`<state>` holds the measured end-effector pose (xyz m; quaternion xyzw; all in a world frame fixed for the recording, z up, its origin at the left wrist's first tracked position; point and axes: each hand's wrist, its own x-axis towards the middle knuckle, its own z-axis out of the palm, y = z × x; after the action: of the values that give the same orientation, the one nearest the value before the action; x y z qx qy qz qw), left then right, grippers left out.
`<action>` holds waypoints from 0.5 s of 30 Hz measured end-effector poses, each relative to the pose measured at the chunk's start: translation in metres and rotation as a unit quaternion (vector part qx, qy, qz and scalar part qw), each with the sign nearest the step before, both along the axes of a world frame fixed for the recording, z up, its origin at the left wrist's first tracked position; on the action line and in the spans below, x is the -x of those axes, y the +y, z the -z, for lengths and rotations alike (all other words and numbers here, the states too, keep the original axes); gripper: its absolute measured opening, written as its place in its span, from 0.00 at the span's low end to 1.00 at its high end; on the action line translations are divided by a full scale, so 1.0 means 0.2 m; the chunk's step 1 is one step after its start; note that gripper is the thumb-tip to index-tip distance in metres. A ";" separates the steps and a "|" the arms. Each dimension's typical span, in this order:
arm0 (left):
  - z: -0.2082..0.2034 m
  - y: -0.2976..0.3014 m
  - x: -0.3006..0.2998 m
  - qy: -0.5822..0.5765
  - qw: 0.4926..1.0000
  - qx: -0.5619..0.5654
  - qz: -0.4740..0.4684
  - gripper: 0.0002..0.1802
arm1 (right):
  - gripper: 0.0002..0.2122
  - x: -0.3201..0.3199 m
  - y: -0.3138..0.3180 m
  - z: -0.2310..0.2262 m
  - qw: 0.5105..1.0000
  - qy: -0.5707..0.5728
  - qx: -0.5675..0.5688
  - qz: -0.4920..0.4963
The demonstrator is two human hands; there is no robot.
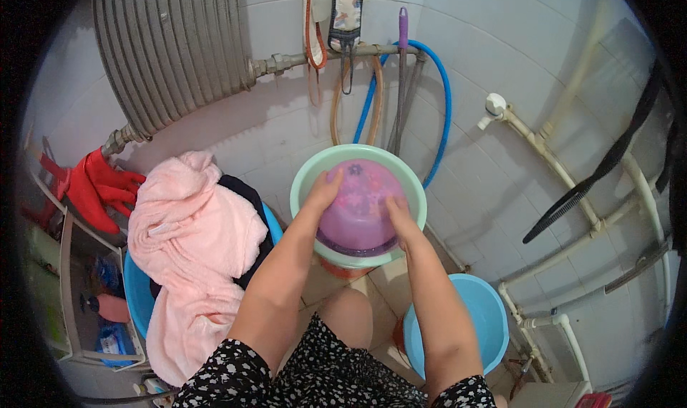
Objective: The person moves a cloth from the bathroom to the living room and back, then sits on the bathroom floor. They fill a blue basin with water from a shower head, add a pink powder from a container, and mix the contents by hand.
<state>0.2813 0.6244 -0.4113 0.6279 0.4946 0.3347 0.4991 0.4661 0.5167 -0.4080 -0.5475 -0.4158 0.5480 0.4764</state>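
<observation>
Inside the pale green basin [419,215] in front of me is a smaller, see-through purple basin [358,211] with a flower print. It looks turned bottom up, though I cannot be sure. My left hand [325,191] grips its left side, thumb on the purple surface. On the opposite side my right hand [401,218] holds it, with some fingers hidden. Both forearms reach in from below, and the green basin rests on something reddish [342,269], mostly covered.
At left a pink towel [189,222] and dark cloth overflow a blue tub [139,293]. Red rubber gloves [100,186] hang beside a shelf rack [68,286]. A light blue basin [486,308] stands at right. Pipes [544,139], a blue hose [447,107] and a radiator [172,43] line the walls.
</observation>
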 end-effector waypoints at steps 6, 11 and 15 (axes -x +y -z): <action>-0.04 0.01 -0.08 0.105 0.983 -0.103 -0.111 0.43 | 0.34 0.15 0.04 -0.25 0.971 -0.211 -0.071 0.088; 0.29 0.24 0.11 0.033 0.996 0.010 -0.088 0.39 | 0.33 -0.08 -0.05 -0.05 0.989 0.043 0.010 0.143; 0.30 0.15 0.03 -0.109 0.986 0.115 -0.046 0.35 | 0.31 -0.21 0.04 0.28 0.990 0.064 0.050 0.115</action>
<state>0.2746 0.6541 -0.4714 0.5024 0.5006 0.3645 0.6035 0.5077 0.5242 -0.4645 -0.5786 -0.2909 0.5432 0.5343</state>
